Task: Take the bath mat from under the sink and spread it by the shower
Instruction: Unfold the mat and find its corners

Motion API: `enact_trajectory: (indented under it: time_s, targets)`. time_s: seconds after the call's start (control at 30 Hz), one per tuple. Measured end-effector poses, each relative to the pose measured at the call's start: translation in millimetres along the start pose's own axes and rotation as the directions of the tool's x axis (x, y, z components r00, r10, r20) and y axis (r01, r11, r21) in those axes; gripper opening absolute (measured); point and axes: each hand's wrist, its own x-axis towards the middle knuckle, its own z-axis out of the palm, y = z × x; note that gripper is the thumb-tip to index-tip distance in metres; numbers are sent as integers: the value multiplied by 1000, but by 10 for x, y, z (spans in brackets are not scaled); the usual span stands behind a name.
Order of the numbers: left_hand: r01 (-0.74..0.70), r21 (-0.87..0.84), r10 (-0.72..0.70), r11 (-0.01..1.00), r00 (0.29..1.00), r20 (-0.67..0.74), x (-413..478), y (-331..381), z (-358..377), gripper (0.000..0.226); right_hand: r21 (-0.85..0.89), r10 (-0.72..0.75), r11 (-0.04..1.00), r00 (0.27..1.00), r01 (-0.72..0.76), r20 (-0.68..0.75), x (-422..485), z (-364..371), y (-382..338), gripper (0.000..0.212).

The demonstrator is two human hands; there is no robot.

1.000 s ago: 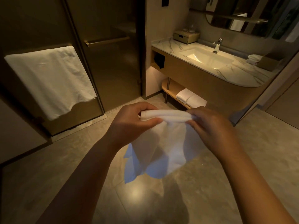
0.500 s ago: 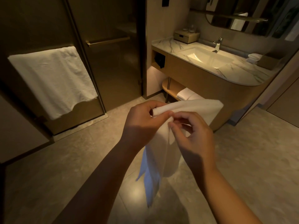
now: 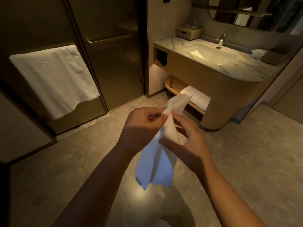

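Above the floor (image 3: 246,161) before the shower door (image 3: 111,66), both hands pinch the bunched bath mat (image 3: 157,161); find two corners, then pull them apart.

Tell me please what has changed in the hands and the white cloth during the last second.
The white cloth bath mat, stretched wide between both hands one second ago, is now bunched into a narrow hanging bundle. The right hand moved inward and lower, cupping the mat's side; the left hand keeps its pinch grip at the top. Unchanged: the white towel on the shower door, the folded white towels under the sink.
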Motion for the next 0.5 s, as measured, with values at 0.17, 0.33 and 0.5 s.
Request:
enact_trajectory:
  time_s: [0.17,0.33,0.5]
  targets:
    - [-17,-66,14,998,999,-50,-33,-47,40,23,-95,-28,995,1000,28,-7,17,26,33,74]
    - [-42,-110,30,993,994,-103,-47,-106,110,19,-143,-70,988,997,64,-41,1,16,106,54]
    - [-44,-126,23,991,986,-163,-55,-161,170,20,-99,-76,993,996,71,-51,8,-16,144,48]
